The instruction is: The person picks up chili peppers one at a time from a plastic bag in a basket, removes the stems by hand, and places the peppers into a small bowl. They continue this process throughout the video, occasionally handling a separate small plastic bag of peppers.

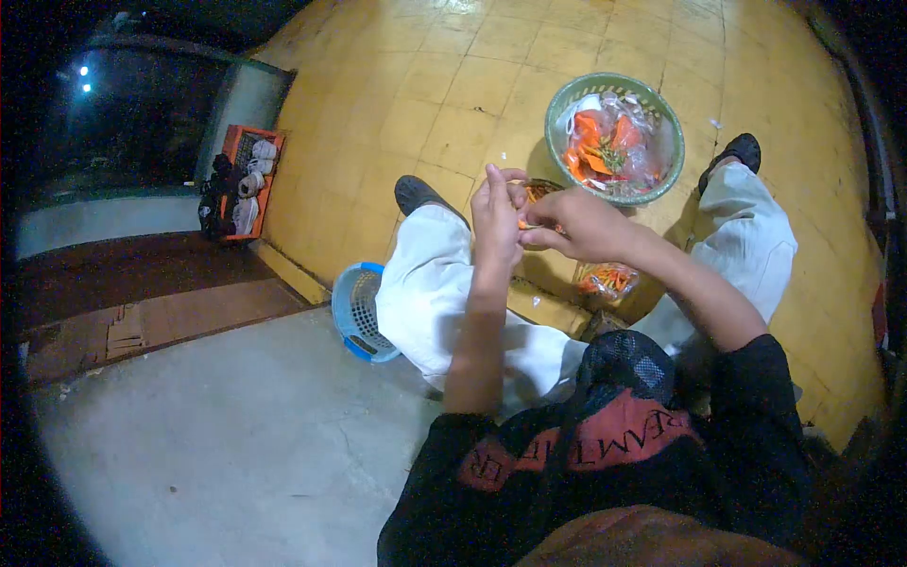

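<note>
My left hand (497, 215) and my right hand (588, 227) meet above the floor between my knees. A small, thin orange chili pepper (525, 226) shows between them, with the fingers of both hands closed on it. My hands cover most of it. Just beyond them, partly hidden, is a container of orange-red chili peppers (541, 189). Below my right hand lies a clear plastic bag of similar peppers (607, 281). Farther out stands a round green basket (557, 170) holding orange pieces, something green and clear plastic.
A blue-rimmed plastic basket (348, 342) stands beside my left leg. An orange crate (270, 194) with rolled and dark items is at the left, by a dark glass panel. Yellow tiles (406, 104) cover the floor ahead; grey concrete (246, 425) lies at the lower left.
</note>
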Demonstrator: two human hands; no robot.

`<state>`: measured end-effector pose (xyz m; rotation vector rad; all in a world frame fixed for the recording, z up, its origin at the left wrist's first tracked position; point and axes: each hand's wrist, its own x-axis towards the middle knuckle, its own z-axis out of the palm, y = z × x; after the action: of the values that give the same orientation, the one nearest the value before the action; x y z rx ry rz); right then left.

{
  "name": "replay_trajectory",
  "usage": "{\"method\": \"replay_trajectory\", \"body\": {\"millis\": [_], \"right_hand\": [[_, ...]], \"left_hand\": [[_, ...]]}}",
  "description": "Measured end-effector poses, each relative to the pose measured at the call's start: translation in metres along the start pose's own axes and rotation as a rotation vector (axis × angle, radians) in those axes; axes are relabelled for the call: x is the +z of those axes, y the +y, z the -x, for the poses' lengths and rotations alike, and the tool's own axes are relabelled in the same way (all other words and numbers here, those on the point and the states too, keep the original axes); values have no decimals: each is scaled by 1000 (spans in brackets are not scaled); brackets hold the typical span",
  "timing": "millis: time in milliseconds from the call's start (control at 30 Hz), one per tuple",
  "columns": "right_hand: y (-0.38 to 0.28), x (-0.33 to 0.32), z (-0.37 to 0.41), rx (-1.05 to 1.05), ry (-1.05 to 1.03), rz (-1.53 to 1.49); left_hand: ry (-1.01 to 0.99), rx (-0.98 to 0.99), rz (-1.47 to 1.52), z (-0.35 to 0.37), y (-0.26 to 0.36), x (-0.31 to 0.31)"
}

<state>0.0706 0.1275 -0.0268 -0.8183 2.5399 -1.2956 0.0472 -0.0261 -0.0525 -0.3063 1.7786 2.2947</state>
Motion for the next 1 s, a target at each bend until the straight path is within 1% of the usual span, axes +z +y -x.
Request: {"method": "replay_trajectory", "body": {"millis": [67, 100, 167, 200, 267, 300, 333, 367, 400, 467, 500, 567, 600, 667, 700, 767, 800, 867, 900, 967, 1000], "right_hand": [[-1, 1, -1, 7, -2, 2], [0, 0, -2, 13, 14, -57], [1, -5, -2, 17, 29, -115], [1, -8, -1, 44, 61, -111], [5, -14, -1, 73, 95, -107], [9, -18, -2, 106, 89, -117], [13, -21, -3, 140, 83, -127], [15, -22, -3, 124, 104, -62], [18, -20, -2, 126, 104, -63], [26, -14, -1, 157, 108, 238], [30, -14, 0, 158, 109, 238], [39, -17, 3, 420, -36, 531], [37, -25, 3, 420, -35, 530], [30, -48, 3, 588, -101, 665], [44, -45, 4, 585, -101, 666], [77, -32, 11, 514, 237, 953], [73, -32, 10, 516, 238, 953], [53, -32, 3, 243, 376, 549], [39, -32, -1, 244, 376, 549], [10, -29, -6, 11, 220, 67], [6, -24, -6, 12, 222, 69]], "left_hand": [[18, 82, -64, -3, -4, 0], [18, 84, -63, -1, 1, 2], [42, -6, -39, 4, 10, 6], [42, -4, -39, 5, 11, 4], [-47, -58, 10, 7, 13, 3], [-48, -60, 8, 7, 9, 1], [-88, 13, -66, 6, 3, -1], [-128, 86, -139, 6, -2, -2], [-129, 85, -140, 3, -7, -3], [0, 558, -658, -4, -16, -5], [-1, 558, -659, -2, -11, -4], [66, 389, -881, 3, 2, -3], [66, 388, -881, 2, 2, -6], [129, 346, -988, -4, -4, -15], [131, 347, -987, -6, -5, -20], [63, -33, -422, -9, -5, -26], [61, -32, -423, -8, -3, -25], [-125, -82, -176, -1, 7, -16], [-127, -83, -176, 2, 9, -13], [-230, -155, -130, 9, 11, -5], [-232, -155, -130, 11, 10, -1]]}}
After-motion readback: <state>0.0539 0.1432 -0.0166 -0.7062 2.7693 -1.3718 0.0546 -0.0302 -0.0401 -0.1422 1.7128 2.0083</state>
